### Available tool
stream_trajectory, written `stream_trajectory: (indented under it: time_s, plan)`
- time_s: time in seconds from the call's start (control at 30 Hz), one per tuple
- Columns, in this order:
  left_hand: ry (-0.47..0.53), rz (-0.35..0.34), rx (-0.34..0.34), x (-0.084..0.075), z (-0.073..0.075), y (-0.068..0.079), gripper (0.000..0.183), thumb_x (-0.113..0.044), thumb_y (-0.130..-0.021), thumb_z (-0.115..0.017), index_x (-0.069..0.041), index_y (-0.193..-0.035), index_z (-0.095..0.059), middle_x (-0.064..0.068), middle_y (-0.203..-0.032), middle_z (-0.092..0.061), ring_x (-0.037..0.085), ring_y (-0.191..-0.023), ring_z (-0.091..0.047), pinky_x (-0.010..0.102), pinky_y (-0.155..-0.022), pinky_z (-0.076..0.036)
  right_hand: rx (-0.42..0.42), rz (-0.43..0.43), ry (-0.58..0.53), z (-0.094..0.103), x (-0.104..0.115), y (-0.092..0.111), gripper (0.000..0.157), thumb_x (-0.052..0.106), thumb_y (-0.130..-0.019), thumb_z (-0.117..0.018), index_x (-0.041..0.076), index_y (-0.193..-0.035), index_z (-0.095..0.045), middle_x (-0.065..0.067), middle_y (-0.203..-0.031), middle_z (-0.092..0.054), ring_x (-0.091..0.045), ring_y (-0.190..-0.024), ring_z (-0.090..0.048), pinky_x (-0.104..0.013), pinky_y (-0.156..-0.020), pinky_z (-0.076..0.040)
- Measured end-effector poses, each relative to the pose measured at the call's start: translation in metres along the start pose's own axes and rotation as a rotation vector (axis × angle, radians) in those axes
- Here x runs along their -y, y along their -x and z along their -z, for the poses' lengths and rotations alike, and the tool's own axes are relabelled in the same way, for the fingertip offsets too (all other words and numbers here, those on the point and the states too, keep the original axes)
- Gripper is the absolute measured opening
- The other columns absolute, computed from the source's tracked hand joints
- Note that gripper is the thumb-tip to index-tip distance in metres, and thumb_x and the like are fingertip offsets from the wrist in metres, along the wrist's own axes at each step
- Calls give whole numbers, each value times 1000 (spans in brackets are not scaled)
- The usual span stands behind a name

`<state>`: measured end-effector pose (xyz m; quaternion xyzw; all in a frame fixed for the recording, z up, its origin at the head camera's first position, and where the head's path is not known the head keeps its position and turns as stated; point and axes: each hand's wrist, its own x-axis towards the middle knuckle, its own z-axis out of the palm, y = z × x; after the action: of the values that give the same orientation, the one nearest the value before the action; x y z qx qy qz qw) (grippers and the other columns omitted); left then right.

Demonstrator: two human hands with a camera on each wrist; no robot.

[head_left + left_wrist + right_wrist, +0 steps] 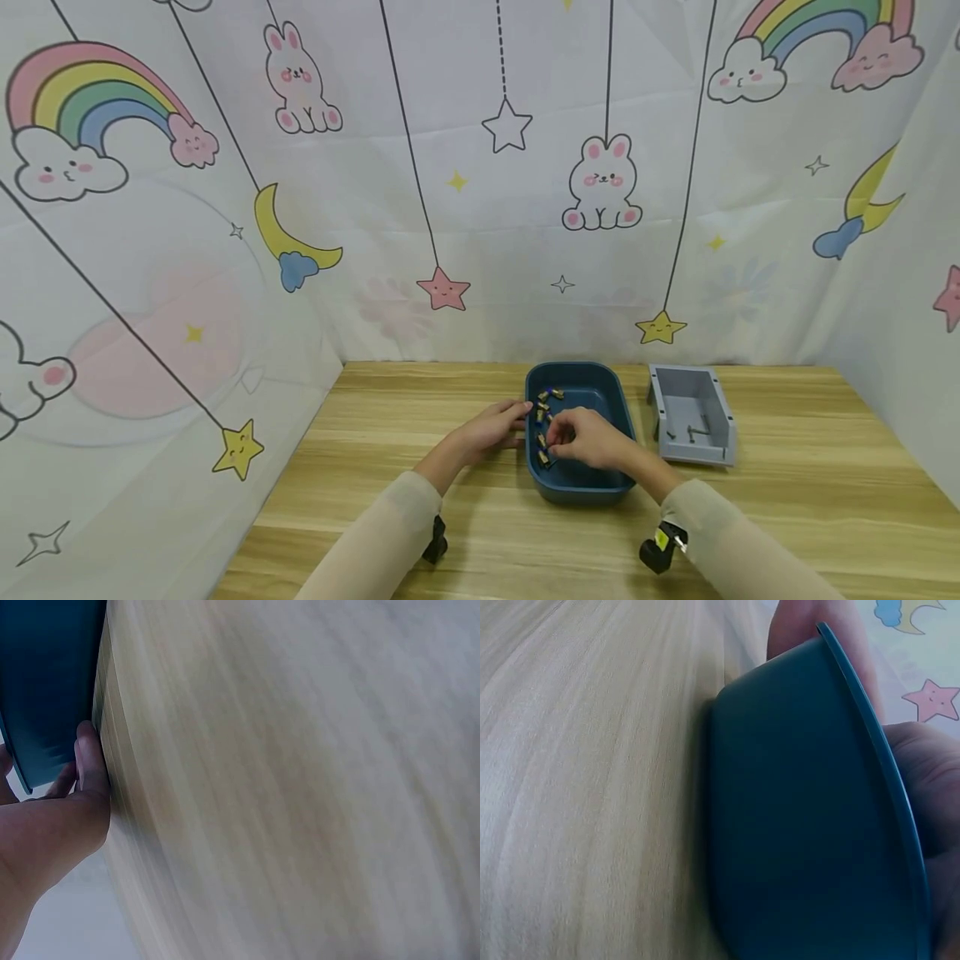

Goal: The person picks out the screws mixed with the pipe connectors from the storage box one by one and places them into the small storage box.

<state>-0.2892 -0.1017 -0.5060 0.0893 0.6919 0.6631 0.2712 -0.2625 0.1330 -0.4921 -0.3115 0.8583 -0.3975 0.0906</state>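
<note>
A dark teal plastic basin (592,492) stands on the wooden table. My left hand (489,432) rests against its left side, fingers extended, with fingertips at the rim; the left wrist view shows the fingers along the basin's outer wall (45,682). Several small brass-coloured pieces with blue parts (543,457) lie along the left of the basin floor. Over them, inside the basin, is my right hand (588,437), fingers bent and fingertips low among the pieces. I cannot tell whether it pinches one. The basin wall (802,802) hides those fingertips in the right wrist view.
Right of the basin stands a grey open-topped bin (690,454) holding a few small dark metal pieces (697,432). The wooden table (420,392) ends at a patterned cloth backdrop (495,233) behind and at both sides.
</note>
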Motion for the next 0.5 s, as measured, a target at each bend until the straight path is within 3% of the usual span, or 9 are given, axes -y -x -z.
stream_trajectory:
  time_s: [0.5]
  plan:
    - [16, 2, 14, 1, 1, 0, 65, -36, -114, -50, 8, -159, -34, 24, -149, -53, 34, -141, -52, 46, -112, -52, 14, -80, 58, -5, 2, 1, 10, 3, -89, -80, 10, -88, -72, 7, -81, -66, -10, -74, -59, -27, -66, -52]
